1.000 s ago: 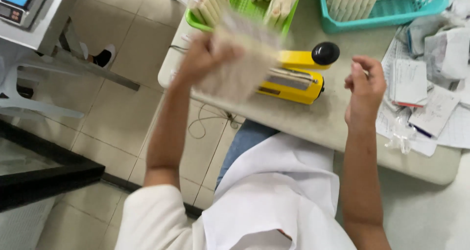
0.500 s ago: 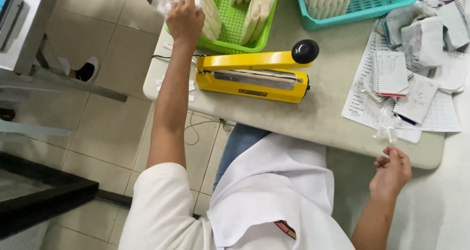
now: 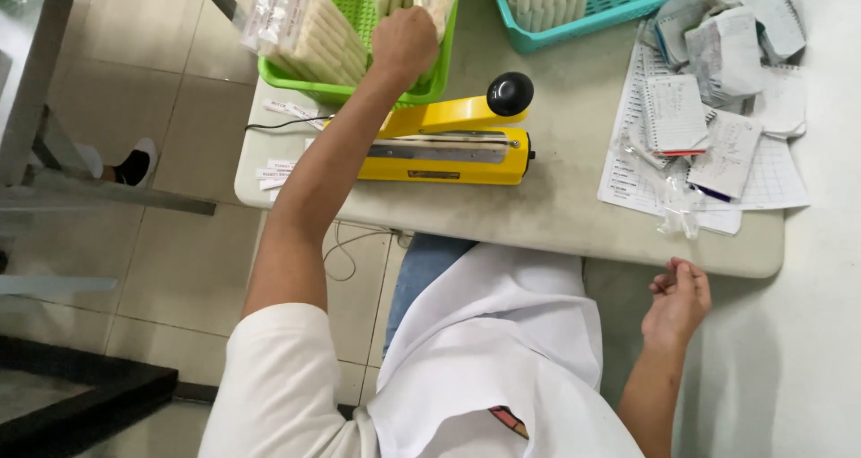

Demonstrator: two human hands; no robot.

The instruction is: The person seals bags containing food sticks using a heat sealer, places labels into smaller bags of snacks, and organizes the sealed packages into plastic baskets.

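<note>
Left hand [image 3: 405, 43] reaches into the green basket [image 3: 345, 88] at the table's far left, fingers curled among the clear packets of pale sticks [image 3: 300, 32]; whether it grips one, cannot tell. Right hand [image 3: 677, 298] hangs below the table edge [image 3: 556, 243], loosely curled, holding nothing. Yellow heat sealer [image 3: 448, 144] sits just in front of the basket, arm raised. Teal basket [image 3: 619, 0] behind it. Notepads and papers [image 3: 708, 126] lie at the right.
</note>
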